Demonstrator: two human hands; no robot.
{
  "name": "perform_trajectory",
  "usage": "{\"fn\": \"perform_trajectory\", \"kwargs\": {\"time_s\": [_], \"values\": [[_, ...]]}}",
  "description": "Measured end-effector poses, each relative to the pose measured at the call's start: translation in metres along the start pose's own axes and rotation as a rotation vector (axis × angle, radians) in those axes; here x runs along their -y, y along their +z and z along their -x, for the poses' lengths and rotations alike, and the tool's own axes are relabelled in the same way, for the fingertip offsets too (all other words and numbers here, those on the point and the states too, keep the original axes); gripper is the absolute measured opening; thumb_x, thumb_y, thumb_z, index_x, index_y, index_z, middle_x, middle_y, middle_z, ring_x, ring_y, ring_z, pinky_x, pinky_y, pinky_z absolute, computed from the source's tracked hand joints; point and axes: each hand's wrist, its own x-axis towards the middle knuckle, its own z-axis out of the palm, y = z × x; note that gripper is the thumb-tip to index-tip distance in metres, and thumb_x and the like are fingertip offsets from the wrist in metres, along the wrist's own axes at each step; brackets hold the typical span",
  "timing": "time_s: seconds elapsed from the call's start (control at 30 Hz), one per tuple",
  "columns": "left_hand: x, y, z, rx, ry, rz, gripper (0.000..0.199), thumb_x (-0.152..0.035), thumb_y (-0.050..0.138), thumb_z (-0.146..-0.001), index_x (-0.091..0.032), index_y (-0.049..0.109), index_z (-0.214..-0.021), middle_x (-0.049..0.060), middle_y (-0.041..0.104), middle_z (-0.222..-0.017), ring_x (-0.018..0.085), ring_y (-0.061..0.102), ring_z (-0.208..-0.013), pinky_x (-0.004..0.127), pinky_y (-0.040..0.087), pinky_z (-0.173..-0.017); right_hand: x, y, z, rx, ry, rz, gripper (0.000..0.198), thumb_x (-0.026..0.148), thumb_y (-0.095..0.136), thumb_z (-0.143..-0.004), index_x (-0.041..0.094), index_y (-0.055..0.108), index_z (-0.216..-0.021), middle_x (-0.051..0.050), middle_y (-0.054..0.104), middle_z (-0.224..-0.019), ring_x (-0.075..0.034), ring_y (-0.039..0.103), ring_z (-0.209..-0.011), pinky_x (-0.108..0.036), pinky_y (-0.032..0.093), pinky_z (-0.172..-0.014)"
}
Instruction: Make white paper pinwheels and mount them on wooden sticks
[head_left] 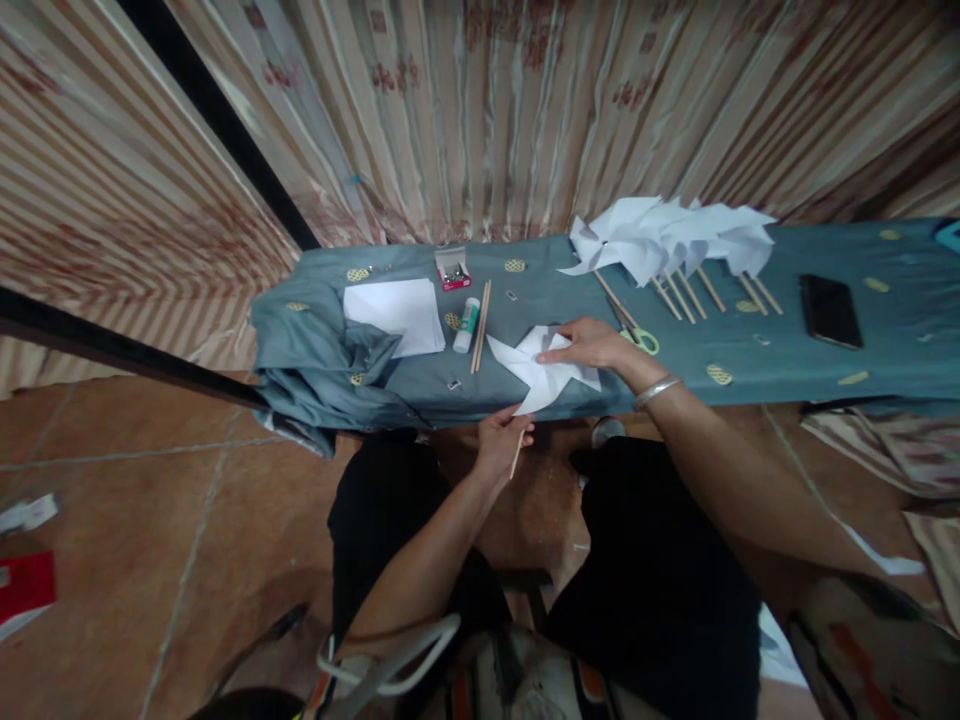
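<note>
A white folded-paper pinwheel (pixel 545 382) is at the front edge of the cloth-covered bench. My right hand (pixel 591 343) is closed on it, fingers pressing near its centre. Just below, my left hand (pixel 501 447) is closed around a thin wooden stick (pixel 517 456), whose lower end sticks out under the fingers. The stick's upper part is hidden, and I cannot tell whether it is joined to the pinwheel. To the left lie two loose wooden sticks (pixel 481 328) and a glue stick (pixel 466 325).
Several pinwheels on sticks (pixel 637 235) lie overlapped at the back right. Scissors (pixel 639 338) with green handles and a black phone (pixel 830 311) are right of my hands. Leftward are a paper stack (pixel 397 315) and a small box of pins (pixel 453 268). A curtain (pixel 450 120) hangs behind.
</note>
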Motion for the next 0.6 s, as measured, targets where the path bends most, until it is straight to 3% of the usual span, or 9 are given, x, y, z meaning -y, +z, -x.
{"fn": "perform_trajectory", "kwargs": {"time_s": [0.3,0.6], "values": [[-0.002,0.001,0.001,0.018,-0.011,0.009,0.012,-0.011,0.077,-0.057,-0.013,0.074,-0.069,0.0,0.063,-0.059,0.006,0.052,-0.051,0.017,0.041,-0.046,0.001,0.001,-0.017,0.039,-0.064,0.206,0.04,0.056,0.072,-0.07,0.02,0.075,-0.088,-0.008,0.074,-0.085,-0.023,0.067,-0.078,-0.027,0.042,-0.06],[-0.001,0.001,0.004,0.062,-0.05,0.074,0.014,-0.015,0.081,-0.06,-0.012,0.071,-0.07,0.001,0.066,-0.066,0.006,0.054,-0.051,0.017,0.042,-0.045,0.008,-0.008,-0.022,0.16,-0.074,0.243,0.041,0.054,0.072,-0.071,0.021,0.075,-0.095,-0.008,0.075,-0.089,-0.024,0.068,-0.083,-0.028,0.045,-0.067]]}}
